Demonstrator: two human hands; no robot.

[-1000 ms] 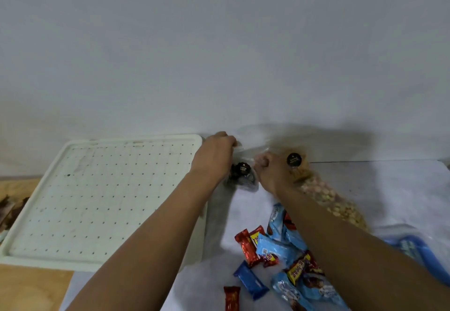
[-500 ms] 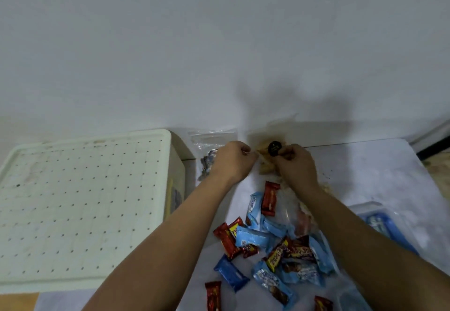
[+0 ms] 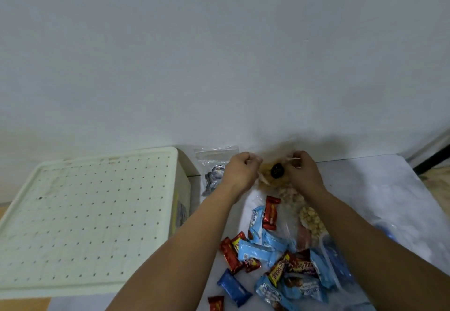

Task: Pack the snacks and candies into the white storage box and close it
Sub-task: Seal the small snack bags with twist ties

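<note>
Gripping the top of a clear snack bag (image 3: pixel 272 179) with both fists, one at each side; the bag is held up near the wall at the back of the white tabletop (image 3: pixel 379 189). A round black sticker (image 3: pixel 276 170) is seen on the bag's face, with pale brown contents behind it. Left hand (image 3: pixel 239 169) is curled tight on the bag's left corner, right hand (image 3: pixel 303 172) curled on the right corner, thumbs and fingers pinched on the plastic.

White storage box (image 3: pixel 85 218) is set at the left, its lid (image 3: pixel 80 211) on, dotted with rows of small holes. A second clear zip bag (image 3: pixel 214 169) with dark wrapped pieces is propped between the box and the left hand, against the wall.

Loose wrapped candies (image 3: pixel 258 252) are heaped on the table under the forearms: light blue, red, dark blue and brown-yellow wrappers. A bag of puffed pale snacks (image 3: pixel 311 220) lies just beyond the heap, under the right forearm. A clear plastic container with blue inside (image 3: pixel 338 264) is partly seen at the right of the heap.
</note>
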